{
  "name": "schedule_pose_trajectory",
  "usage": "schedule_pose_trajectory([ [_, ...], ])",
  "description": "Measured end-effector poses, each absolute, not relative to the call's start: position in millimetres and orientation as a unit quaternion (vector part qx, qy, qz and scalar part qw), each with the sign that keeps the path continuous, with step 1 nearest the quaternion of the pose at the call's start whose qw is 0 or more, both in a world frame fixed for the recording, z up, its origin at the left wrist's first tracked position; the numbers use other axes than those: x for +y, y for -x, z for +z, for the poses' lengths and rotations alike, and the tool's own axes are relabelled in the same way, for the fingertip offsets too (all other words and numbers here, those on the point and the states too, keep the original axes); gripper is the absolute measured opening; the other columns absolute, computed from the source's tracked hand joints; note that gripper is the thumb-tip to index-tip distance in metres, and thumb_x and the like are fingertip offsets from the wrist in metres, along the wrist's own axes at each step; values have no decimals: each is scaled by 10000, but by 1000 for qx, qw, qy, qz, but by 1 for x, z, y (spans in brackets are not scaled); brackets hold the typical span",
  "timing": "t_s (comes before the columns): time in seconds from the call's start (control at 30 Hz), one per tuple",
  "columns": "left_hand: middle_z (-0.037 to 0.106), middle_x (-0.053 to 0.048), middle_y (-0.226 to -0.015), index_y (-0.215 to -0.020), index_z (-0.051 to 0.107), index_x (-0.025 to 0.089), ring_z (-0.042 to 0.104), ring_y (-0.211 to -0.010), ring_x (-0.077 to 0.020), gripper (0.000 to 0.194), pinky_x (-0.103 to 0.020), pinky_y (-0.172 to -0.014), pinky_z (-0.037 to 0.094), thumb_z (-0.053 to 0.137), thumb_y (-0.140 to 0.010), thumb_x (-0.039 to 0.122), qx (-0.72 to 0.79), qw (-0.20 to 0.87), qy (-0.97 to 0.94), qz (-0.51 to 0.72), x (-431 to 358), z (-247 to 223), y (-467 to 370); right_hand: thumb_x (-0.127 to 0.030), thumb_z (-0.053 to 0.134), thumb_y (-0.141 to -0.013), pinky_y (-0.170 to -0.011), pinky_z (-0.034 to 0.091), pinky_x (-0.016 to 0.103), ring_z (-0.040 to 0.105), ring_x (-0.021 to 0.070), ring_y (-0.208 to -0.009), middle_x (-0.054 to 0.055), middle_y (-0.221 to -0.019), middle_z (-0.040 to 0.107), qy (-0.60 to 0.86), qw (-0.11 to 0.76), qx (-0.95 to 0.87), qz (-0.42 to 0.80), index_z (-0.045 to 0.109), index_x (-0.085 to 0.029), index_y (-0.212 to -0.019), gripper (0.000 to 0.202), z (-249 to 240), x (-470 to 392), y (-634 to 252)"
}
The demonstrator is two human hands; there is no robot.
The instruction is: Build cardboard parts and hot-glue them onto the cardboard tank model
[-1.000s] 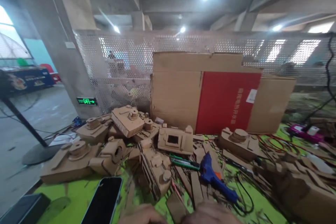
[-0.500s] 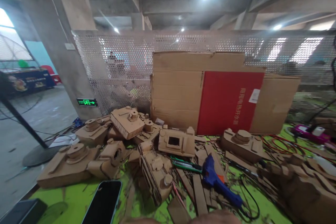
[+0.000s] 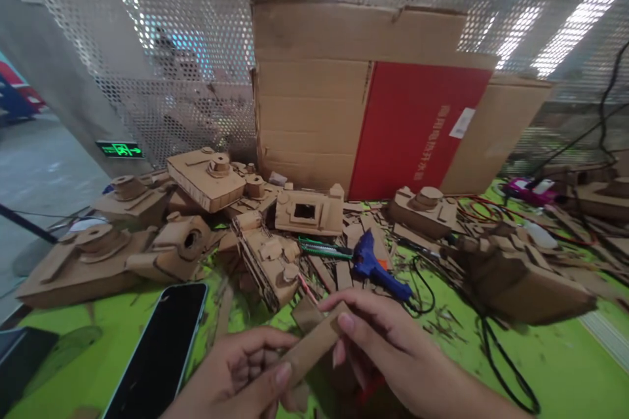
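Observation:
A narrow cardboard strip point(image 3: 314, 348) is held slantwise between both hands near the bottom centre. My left hand point(image 3: 246, 366) pinches its lower left end, thumb on top. My right hand point(image 3: 376, 340) grips the upper right end between thumb and fingers. Just beyond the hands lie a blue glue gun point(image 3: 376, 266), a green cutter point(image 3: 324, 248) and a cardboard camera-like model point(image 3: 270, 262) turned on a slant. Something red shows below my right hand, too hidden to make out.
A phone point(image 3: 160, 347) lies at the left beside a dark box point(image 3: 24, 363). More cardboard models point(image 3: 206, 177) and scraps cover the green table point(image 3: 565, 366) further back. Black cables run at the right. A large cardboard sheet point(image 3: 309, 118) leans on the perforated screen.
The view has tilted down and nearer the table. Both hands have come into fuller view, now with the cardboard strip between them; earlier only blurred parts showed at the bottom edge.

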State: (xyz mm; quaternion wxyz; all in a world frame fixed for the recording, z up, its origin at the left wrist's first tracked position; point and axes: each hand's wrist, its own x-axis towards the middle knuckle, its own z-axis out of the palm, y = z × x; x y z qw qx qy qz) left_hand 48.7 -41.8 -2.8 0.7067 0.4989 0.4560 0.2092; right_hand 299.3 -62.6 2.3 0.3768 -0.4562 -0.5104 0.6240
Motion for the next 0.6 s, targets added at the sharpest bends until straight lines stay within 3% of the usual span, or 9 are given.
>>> schedule_pose_trajectory([
  [0.1,726,-12,-653,-914,793,181,593,-482,-98,649,-174,-414,347,840,-730,802,456,713,-501,183,-45,1,-53,-665,585,-1064,-590,480,218,581,106,-632,2,-899,706,452,363,-527,621,636,-249,-1381,526,3,-66,-300],
  [0.2,756,-40,-679,-862,791,169,631,-509,-115,607,-178,-434,347,793,-801,773,455,702,-526,155,-47,1,-55,-551,561,-1109,-594,480,219,598,111,-651,5,-926,704,449,345,-565,600,652,-271,-1409,420,4,-68,-300],
  [0.37,720,-48,-647,-951,828,155,496,-459,-99,587,-201,-430,303,615,-983,701,439,687,-557,160,-50,-6,-50,-493,574,-1100,-579,494,233,601,126,-631,8,-891,719,474,352,-566,576,676,-251,-1373,379,6,-65,-299],
  [0.5,706,-37,-710,-1030,822,164,478,-490,-102,565,-205,-440,306,631,-977,693,435,699,-545,160,-47,-8,-53,-471,585,-1089,-573,509,232,605,127,-617,18,-885,746,486,344,-567,570,683,-226,-1374,389,9,-65,-299],
  [0.6,661,-12,-649,-977,819,155,456,-489,-93,550,-199,-448,291,657,-970,680,439,690,-557,145,-43,-5,-56,-434,556,-1099,-590,545,244,642,140,-639,28,-910,773,493,326,-590,551,683,-223,-1405,392,11,-65,-302],
])
